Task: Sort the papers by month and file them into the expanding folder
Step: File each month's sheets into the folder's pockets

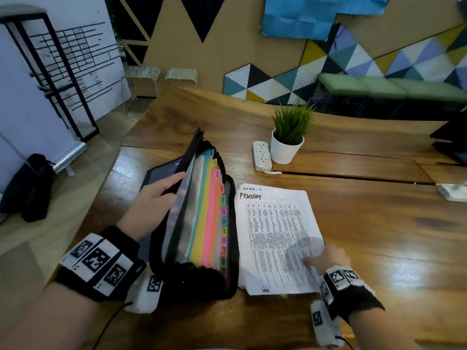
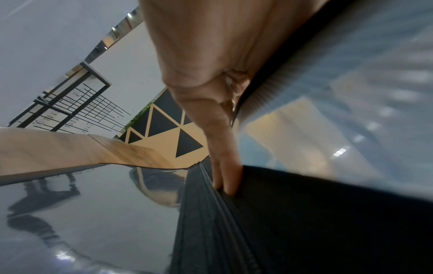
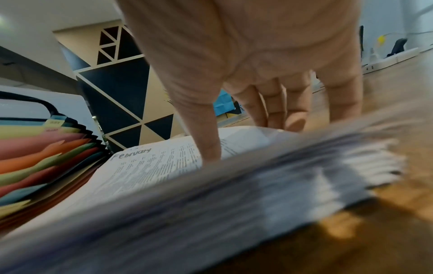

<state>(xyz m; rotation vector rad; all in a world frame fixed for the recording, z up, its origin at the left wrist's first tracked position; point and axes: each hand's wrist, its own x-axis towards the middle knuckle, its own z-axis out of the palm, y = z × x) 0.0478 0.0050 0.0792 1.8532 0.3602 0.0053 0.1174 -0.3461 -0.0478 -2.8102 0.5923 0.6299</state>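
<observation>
Papers (image 1: pixel 275 238): one stack, white printed sheets, top sheet headed "February", lying flat on the bench (image 1: pixel 379 223) just right of the expanding folder (image 1: pixel 199 223). Your right-hand fingers (image 3: pixel 262 109) are straight and spread, tips pressing down on the stack's near right corner; the thumb (image 3: pixel 199 129) rests on the top sheet, and the far edge of that sheet curls up slightly by the fingertips in the right wrist view. Nothing is clenched in your right hand (image 1: pixel 326 256).

Expanding folder: black, lying open on the bench, coloured dividers fanned with month tabs along their right edge. FEB, MAR, APR, MAY and AUG can be read; the lower tabs are too blurred to tell. Your left-hand fingers (image 2: pixel 225 174) are tucked over the edge of the clear front flap (image 1: pixel 187 178), the thumb on its outer face, holding it lifted away from the dividers. Your left hand (image 1: pixel 154 205) therefore grips the flap at its upper part.

Both wrists: black bands with square-patterned white markers.

Beyond the stack, toward the back of the bench: a white power strip (image 1: pixel 262 155) beside a small green plant in a white pot (image 1: pixel 286 147), the two just apart. A second white item sits at the bench's far right edge, too cropped to identify.
</observation>
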